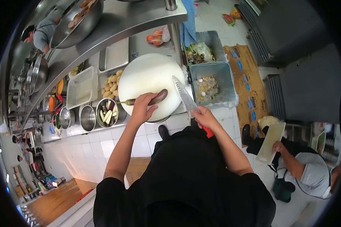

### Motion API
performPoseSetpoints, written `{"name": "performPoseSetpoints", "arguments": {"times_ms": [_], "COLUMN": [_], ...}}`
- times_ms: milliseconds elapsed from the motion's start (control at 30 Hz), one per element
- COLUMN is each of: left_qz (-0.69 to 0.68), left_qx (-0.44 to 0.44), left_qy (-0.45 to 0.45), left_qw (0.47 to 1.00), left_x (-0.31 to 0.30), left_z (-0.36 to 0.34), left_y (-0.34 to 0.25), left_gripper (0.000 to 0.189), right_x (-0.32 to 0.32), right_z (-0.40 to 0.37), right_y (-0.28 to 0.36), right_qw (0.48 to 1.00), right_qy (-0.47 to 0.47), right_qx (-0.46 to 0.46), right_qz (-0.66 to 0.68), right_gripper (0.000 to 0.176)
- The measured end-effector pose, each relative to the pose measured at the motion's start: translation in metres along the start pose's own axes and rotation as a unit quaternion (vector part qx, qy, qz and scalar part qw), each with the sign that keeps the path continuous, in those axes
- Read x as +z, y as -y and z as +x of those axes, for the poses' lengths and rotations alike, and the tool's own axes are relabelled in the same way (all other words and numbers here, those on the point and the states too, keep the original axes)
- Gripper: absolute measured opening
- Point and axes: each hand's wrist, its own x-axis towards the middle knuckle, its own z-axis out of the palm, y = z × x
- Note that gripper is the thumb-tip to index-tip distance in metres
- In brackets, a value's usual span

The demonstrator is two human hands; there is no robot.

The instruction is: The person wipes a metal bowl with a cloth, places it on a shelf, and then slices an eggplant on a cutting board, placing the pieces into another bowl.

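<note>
My left hand [142,108] presses down on a long purple eggplant [160,96] that lies on a round white cutting board [147,73]. My right hand [203,115] grips the red handle of a large kitchen knife [183,94]. The blade points up and away over the board's right edge, a little apart from the eggplant's tip.
A steel bowl of cut eggplant pieces [107,112], an empty steel pot [88,118], a pile of small potatoes [111,85] and a white basket [81,87] sit left of the board. Two grey waste bins [210,81] stand to the right. Another person [307,172] crouches at lower right holding a white board.
</note>
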Motion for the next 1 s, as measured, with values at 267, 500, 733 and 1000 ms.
{"name": "performPoseSetpoints", "arguments": {"times_ms": [267, 500, 733, 1000], "left_qz": [0.013, 0.013, 0.017, 0.029], "left_qx": [-0.011, -0.004, -0.010, -0.003], "left_qy": [-0.106, -0.128, -0.130, -0.137], "left_qw": [0.994, 0.992, 0.991, 0.990], "left_x": [0.027, 0.033, 0.034, 0.037], "left_z": [-0.029, -0.033, -0.033, -0.029], "left_y": [-0.004, -0.003, -0.004, -0.005], "left_gripper": [0.045, 0.043, 0.043, 0.044], "right_x": [0.024, 0.026, 0.022, 0.029], "right_z": [-0.052, -0.076, -0.077, -0.039], "right_y": [0.009, 0.003, 0.010, 0.023], "right_qw": [0.999, 0.996, 0.994, 0.995], "right_qy": [-0.023, -0.008, 0.003, 0.003], "right_qx": [0.004, 0.020, 0.017, -0.023], "right_qz": [-0.047, -0.086, -0.105, -0.100], "right_gripper": [0.034, 0.033, 0.034, 0.035]}}
